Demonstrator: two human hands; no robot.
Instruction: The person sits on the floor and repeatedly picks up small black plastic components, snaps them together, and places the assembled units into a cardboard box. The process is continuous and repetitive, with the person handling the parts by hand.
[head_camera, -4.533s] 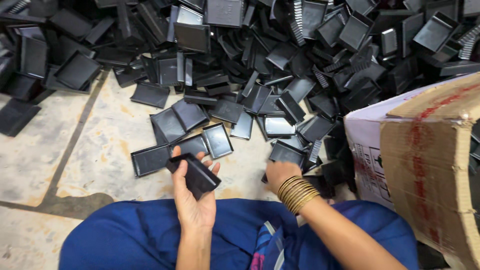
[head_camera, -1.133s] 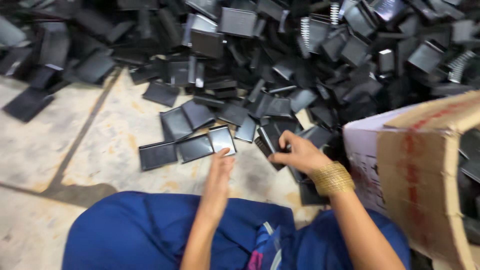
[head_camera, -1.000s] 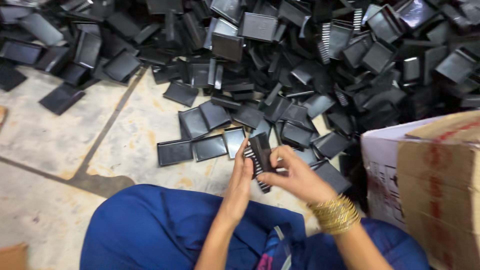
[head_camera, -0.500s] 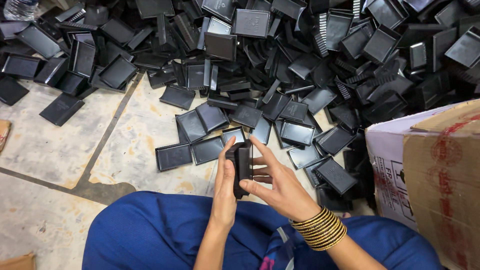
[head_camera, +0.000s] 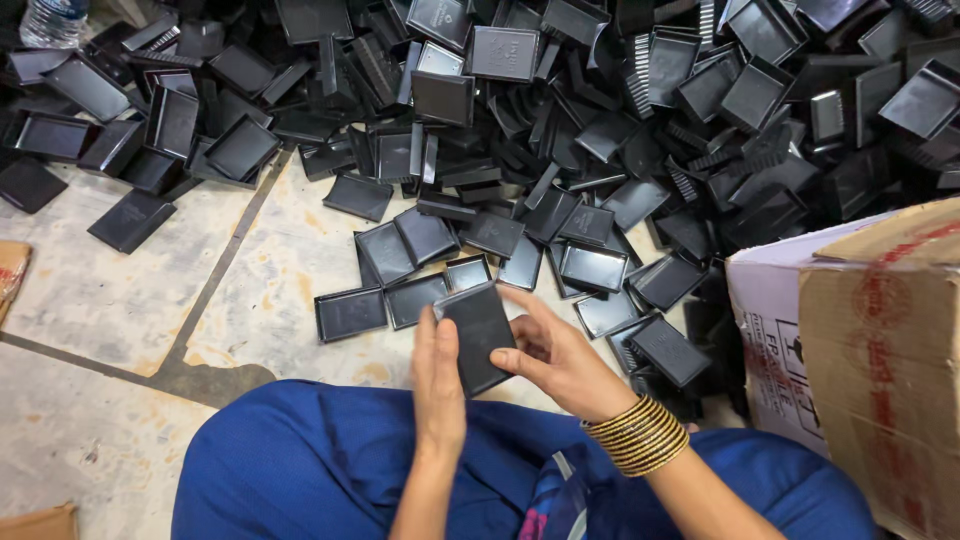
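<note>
Black tray stack (head_camera: 478, 335) sits between our 2 hands above blue lap (head_camera: 300, 470). Left hand (head_camera: 437, 385) flat against stack's left edge, grip narrow; right hand (head_camera: 560, 360) cups right side, fingers closed on it. We judge: keep edges flush, press both sides evenly, thumbs off top face so trays nest. Beyond: 3 trays in row (head_camera: 350, 313) on stone floor (head_camera: 110, 300), big loose pile (head_camera: 600, 120) behind, cardboard box (head_camera: 880, 340) at right, water bottle (head_camera: 48, 20) far left corner.
</note>
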